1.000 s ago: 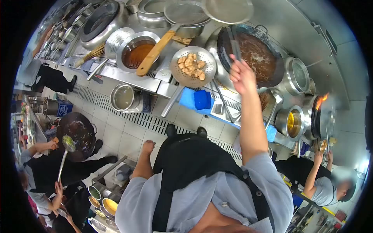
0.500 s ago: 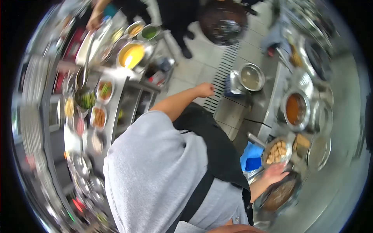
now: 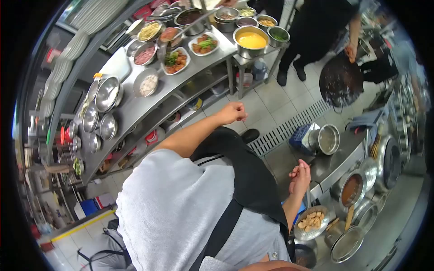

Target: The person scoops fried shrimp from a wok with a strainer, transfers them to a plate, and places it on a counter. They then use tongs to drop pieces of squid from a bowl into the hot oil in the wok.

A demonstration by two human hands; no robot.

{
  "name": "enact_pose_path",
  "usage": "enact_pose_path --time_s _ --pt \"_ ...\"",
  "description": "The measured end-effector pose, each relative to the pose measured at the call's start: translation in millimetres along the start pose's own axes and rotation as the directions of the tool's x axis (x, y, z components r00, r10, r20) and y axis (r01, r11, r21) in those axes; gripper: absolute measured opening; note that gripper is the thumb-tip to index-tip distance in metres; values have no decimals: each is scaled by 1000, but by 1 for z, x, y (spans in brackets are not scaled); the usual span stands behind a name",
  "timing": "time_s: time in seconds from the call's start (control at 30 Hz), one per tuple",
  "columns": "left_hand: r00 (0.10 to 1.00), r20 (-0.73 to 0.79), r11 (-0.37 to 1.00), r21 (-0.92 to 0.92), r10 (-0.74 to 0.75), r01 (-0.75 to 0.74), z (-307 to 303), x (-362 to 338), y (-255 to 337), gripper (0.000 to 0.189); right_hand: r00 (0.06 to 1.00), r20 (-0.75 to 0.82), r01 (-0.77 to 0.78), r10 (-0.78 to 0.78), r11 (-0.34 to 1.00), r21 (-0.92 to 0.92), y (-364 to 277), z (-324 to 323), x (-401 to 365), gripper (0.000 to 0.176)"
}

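My left hand (image 3: 232, 113) is held out over the floor at the left of my apron, its fingers curled into a loose fist with nothing visible in them. My right hand (image 3: 300, 177) is raised in front of the stove counter, palm up, fingers loosely bent and apart, holding nothing. Just below it sits a perforated strainer (image 3: 304, 235) with browned food chunks (image 3: 313, 220) in it. A pot of pale liquid (image 3: 328, 139) stands beyond the right hand, beside a blue box (image 3: 299, 137).
On the right counter stand a pot of reddish sauce (image 3: 351, 189) and a mesh strainer (image 3: 347, 245). Another person's hand (image 3: 350, 53) is at a large wok (image 3: 341, 82). The left counter carries dishes, metal bowls (image 3: 108, 93) and a pot of yellow liquid (image 3: 251, 41). A drain grate (image 3: 291, 128) crosses the floor.
My view has turned toward the left counter. My right hand has drawn back from beside the strainer of chunks and lifted in front of me. My left hand stays loosely closed.
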State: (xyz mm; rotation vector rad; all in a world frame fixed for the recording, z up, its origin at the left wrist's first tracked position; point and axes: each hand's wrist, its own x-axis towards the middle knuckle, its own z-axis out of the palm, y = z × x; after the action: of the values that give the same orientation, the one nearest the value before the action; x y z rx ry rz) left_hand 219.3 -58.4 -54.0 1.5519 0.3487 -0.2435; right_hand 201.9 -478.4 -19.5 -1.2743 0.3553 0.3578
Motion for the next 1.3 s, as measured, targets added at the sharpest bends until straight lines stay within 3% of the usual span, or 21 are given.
enact_pose_path --time_s 0.03,0.07,0.1,0.23,0.3,0.4,0.5,0.57,0.63,0.67,0.73,0.77,0.87,0.93,0.97,1.03,1.07,1.17,1.23,1.27,1.3 --pt "1000 5 998 -55 -27 27 -13 -17 11 15 1000 26 6 -6 1000 -10 4 11 2 22" --pt "997 -14 997 2 77 -77 -32 -18 1 23 998 56 -38 40 998 -40 10 20 0 22" --pt "997 -29 997 -8 74 -75 -43 -27 12 23 993 76 -87 93 994 -73 17 28 -5 21" --pt "923 -320 975 6 213 -222 -96 -62 79 36 962 177 -159 206 956 -248 33 70 -25 25" --pt "834 -473 921 -106 285 -375 -123 -73 104 23 953 183 -179 242 936 -304 46 76 -20 27" --pt "606 -657 855 117 448 -506 -196 -86 127 15 948 201 -144 246 896 -419 55 95 -17 28" --pt "301 -792 735 256 532 -628 -281 -100 150 15 956 97 -211 276 879 -429 54 126 -12 29" --pt "195 -822 737 340 534 -583 -352 -94 155 15 965 56 -216 255 900 -377 62 140 -3 29" --pt "237 -838 833 373 492 -409 -412 -73 159 25 970 23 -214 242 894 -393 70 166 3 30" --pt "246 -835 831 365 492 -420 -442 -52 159 25 970 24 -211 243 885 -414 73 180 5 31" --pt "308 -735 794 588 604 -152 -495 -5 159 38 972 8 -209 235 879 -429 80 214 6 32" --pt "428 -713 809 582 555 -78 -512 17 162 44 965 42 -210 260 856 -472 84 232 6 32" --pt "488 -618 699 714 616 22 -556 89 164 46 960 76 -175 269 790 -587 92 280 -4 33" --pt "587 -605 592 767 537 249 -570 127 168 51 962 82 -141 261 728 -670 86 312 -18 34" --pt "603 -588 589 775 540 228 -576 144 163 51 965 60 -152 254 733 -663 91 314 -21 34" --pt "580 -488 373 873 652 314 -595 172 149 51 972 72 -113 225 711 -694 103 314 -27 33" --pt "688 -529 435 838 497 330 -607 183 147 49 973 52 -128 224 714 -688 101 320 -32 33" --pt "751 -543 491 804 375 335 -628 195 148 46 968 -42 -193 246 631 -751 100 331 -45 32" --pt "739 -472 490 843 481 220 -735 261 92 41 976 -37 -170 215 639 -750 109 326 -45 32" --pt "745 -463 485 848 479 215 -738 263 90 41 973 -59 -195 224 653 -732 107 331 -46 33" --pt "691 -426 400 892 584 210 -738 260 90 40 972 -64 -201 227 657 -726 106 335 -45 33"
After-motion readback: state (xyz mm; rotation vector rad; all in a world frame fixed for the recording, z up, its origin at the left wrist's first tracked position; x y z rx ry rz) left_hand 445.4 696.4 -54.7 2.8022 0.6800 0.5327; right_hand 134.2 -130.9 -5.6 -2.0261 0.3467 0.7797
